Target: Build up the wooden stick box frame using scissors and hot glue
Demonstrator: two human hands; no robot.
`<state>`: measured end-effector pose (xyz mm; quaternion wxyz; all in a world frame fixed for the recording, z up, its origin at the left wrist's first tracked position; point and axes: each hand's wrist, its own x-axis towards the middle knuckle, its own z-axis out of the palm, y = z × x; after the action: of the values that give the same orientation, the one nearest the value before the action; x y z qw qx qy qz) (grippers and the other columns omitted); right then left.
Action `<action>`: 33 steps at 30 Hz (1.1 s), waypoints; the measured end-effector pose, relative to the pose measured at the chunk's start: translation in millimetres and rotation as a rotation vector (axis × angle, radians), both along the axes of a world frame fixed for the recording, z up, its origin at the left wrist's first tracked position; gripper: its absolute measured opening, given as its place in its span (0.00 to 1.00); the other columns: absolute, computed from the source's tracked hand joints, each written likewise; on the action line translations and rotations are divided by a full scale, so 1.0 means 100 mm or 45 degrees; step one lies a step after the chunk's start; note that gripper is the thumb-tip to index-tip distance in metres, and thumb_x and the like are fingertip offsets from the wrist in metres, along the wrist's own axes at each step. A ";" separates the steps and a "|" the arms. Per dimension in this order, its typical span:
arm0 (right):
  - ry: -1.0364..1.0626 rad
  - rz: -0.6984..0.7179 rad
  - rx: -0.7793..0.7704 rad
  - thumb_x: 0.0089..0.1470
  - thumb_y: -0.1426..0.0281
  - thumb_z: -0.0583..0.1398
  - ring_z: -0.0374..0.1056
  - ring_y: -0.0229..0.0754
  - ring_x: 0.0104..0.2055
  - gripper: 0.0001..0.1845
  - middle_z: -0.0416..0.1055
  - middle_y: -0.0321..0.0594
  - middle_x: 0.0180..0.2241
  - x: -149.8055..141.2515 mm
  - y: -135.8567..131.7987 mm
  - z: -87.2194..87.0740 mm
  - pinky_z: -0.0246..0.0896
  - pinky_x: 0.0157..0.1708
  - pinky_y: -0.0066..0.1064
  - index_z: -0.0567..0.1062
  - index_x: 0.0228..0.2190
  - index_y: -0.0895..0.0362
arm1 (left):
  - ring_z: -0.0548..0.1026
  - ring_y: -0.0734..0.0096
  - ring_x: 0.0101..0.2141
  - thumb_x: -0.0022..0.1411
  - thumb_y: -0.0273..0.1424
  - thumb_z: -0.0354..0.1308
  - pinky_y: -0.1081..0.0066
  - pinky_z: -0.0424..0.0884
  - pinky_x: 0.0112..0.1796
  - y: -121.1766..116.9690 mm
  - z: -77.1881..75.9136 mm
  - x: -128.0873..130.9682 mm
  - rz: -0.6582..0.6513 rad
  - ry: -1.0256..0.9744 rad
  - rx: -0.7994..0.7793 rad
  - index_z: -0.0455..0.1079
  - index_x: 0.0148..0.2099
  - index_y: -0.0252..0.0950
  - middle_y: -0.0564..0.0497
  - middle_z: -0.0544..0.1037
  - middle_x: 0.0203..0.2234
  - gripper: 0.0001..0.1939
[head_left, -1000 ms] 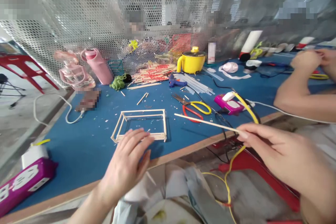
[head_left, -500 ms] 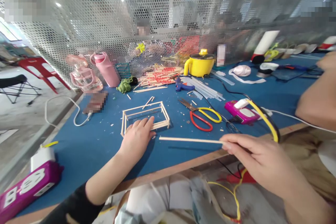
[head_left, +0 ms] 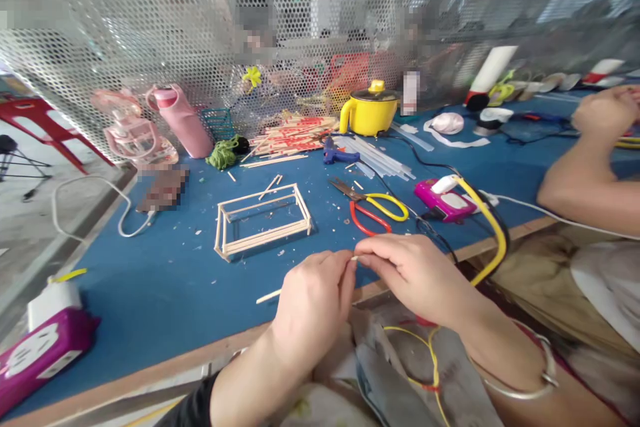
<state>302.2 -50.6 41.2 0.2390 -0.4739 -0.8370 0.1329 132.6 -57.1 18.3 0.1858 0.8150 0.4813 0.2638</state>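
A thin wooden stick (head_left: 269, 296) runs through my left hand (head_left: 314, 293), its far end sticking out to the left. My left fingers are closed around it. At the stick's other end, my right hand (head_left: 407, 273) pinches the tip, so the two hands almost touch near the table's front edge. Most of the stick is hidden by my left hand. Beyond them, a box-shaped frame of sticks (head_left: 265, 238) stands on the blue table, untouched. Scissors (head_left: 370, 205) with red and yellow handles lie just past my right hand.
A blue glue gun (head_left: 340, 152), clear glue sticks (head_left: 383, 159) and a pile of sticks (head_left: 293, 137) lie farther back near a yellow pot (head_left: 373, 110). Purple power strips (head_left: 445, 200) sit at right and front left. Another person's arm (head_left: 585, 147) rests at the right edge.
My left hand has left the stick frame and moved right to grip the stick. My right hand has come left with the stick's end. The view has shifted slightly right.
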 end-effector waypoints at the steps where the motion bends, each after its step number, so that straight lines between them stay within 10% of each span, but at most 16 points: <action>1: 0.002 0.007 -0.020 0.59 0.72 0.53 0.71 0.38 0.32 0.10 0.77 0.35 0.31 0.01 0.02 -0.01 0.61 0.32 0.27 0.75 0.34 0.53 | 0.74 0.66 0.32 0.67 0.32 0.43 0.70 0.66 0.33 0.01 0.00 -0.01 0.000 -0.004 -0.016 0.72 0.40 0.36 0.46 0.78 0.30 0.16; 9: -0.348 -0.448 -0.074 0.57 0.67 0.54 0.66 0.50 0.50 0.17 0.69 0.52 0.48 0.32 0.70 -0.24 0.59 0.47 0.36 0.69 0.47 0.60 | 0.66 0.74 0.24 0.66 0.34 0.45 0.74 0.58 0.27 0.05 0.04 -0.08 0.043 -0.278 -0.200 0.70 0.29 0.36 0.52 0.73 0.22 0.17; 18: -0.377 -0.610 -0.325 0.49 0.60 0.59 0.70 0.56 0.42 0.26 0.73 0.56 0.42 0.34 0.94 -0.30 0.61 0.38 0.39 0.70 0.48 0.61 | 0.64 0.75 0.21 0.63 0.40 0.47 0.75 0.59 0.24 0.13 0.03 -0.16 0.158 -0.635 -0.535 0.71 0.32 0.35 0.54 0.71 0.20 0.17; 26: 0.184 -0.391 -0.463 0.51 0.63 0.58 0.69 0.39 0.27 0.28 0.73 0.37 0.30 0.26 -0.02 -0.28 0.63 0.27 0.27 0.63 0.53 0.56 | 0.64 0.76 0.22 0.62 0.42 0.49 0.76 0.60 0.25 0.09 0.02 -0.16 0.138 -0.843 -0.545 0.73 0.37 0.31 0.54 0.70 0.18 0.19; 33: 0.350 -0.176 -0.483 0.47 0.62 0.64 0.65 0.48 0.47 0.33 0.67 0.43 0.45 0.10 -0.65 -0.35 0.61 0.47 0.39 0.59 0.53 0.53 | 0.56 0.81 0.18 0.64 0.42 0.48 0.77 0.54 0.22 -0.05 0.08 -0.10 0.025 -0.847 -0.556 0.69 0.28 0.33 0.57 0.66 0.17 0.20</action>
<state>312.0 -115.7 6.4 0.2661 -0.5438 -0.7224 0.3342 122.1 -62.0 25.9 0.4979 0.6217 0.4475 0.4066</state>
